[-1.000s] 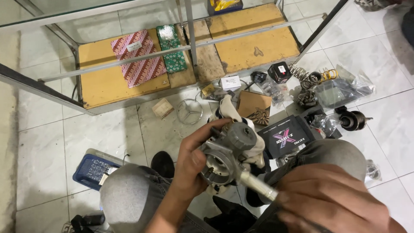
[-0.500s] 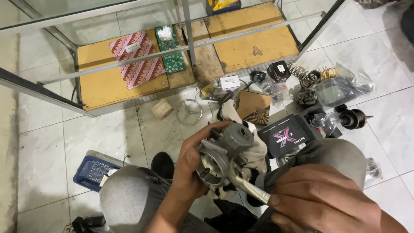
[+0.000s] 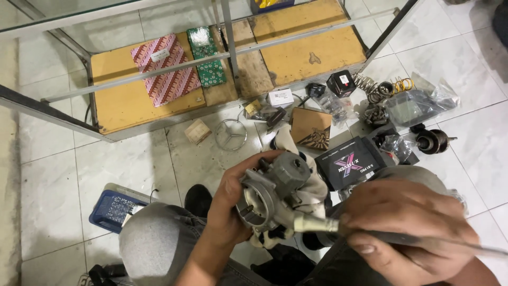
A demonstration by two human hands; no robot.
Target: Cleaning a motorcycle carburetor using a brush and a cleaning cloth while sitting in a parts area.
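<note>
My left hand point(image 3: 230, 204) still grips the carburetor point(image 3: 270, 193); my right hand point(image 3: 407, 228), closed on the tool point(image 3: 317, 224), has drawn back slightly from it.

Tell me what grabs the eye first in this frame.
Dead centre, the left hand holds a grey metal carburetor-like part above the knees, while the right hand works a slim metal-tipped tool against it. Behind, loose parts crowd the white tile floor: a black box, coil springs and a metal ring. Farther back, patterned red and green packets lie on a yellow shelf.
</note>
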